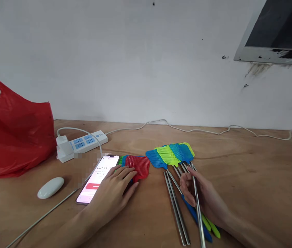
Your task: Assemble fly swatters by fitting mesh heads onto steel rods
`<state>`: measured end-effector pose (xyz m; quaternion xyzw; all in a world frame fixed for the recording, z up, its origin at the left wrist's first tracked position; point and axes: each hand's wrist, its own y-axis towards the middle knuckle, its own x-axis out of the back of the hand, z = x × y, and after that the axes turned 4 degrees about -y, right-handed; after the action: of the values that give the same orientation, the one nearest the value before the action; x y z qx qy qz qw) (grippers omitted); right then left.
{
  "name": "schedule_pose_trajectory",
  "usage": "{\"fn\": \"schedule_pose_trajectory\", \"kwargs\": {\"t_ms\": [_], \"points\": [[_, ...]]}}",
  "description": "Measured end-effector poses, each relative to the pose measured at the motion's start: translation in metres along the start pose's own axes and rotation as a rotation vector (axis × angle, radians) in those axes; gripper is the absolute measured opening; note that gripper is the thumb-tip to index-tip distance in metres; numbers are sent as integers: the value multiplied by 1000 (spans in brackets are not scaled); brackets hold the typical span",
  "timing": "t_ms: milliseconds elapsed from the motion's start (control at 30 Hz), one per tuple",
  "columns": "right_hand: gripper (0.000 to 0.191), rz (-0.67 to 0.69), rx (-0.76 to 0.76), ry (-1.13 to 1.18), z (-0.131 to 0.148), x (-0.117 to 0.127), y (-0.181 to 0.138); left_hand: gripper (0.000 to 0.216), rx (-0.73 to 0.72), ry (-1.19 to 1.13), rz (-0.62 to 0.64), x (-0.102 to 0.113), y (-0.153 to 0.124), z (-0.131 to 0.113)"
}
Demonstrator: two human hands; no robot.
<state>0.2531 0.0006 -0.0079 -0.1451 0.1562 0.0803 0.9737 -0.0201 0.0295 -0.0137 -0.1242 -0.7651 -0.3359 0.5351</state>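
On a wooden table (pixel 135 220) by a white wall (pixel 125 75), the left hand (pixel 116 187), fingers apart, rests on red mesh (pixel 142 165), perhaps steadying it, while the right hand (pixel 204 193) clasps a metal rod (pixel 199 210) over fanned swatters (pixel 168 155).

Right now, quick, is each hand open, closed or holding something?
Left hand: open, palm down over a red fly swatter.
Right hand: closed, holding a metal rod.

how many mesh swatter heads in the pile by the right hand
4 visible, left to right: blue head, lime head, second blue head, second lime head behind that; overlaps may hide more.
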Motion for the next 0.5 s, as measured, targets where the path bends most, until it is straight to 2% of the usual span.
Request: {"fn": "schedule_pose_trajectory", "kwargs": {"t_ms": [233,367,500], "points": [[55,-88,27,-50,7,-5,-1,29,6,23,2,-1,-1,0],[54,-82,35,-4,5,-6,0,28,-6,1,2,-1,-2,-2],[46,-61,106,-5,0,-5,2,24,-56,-104,47,4,-2,-8]]}}
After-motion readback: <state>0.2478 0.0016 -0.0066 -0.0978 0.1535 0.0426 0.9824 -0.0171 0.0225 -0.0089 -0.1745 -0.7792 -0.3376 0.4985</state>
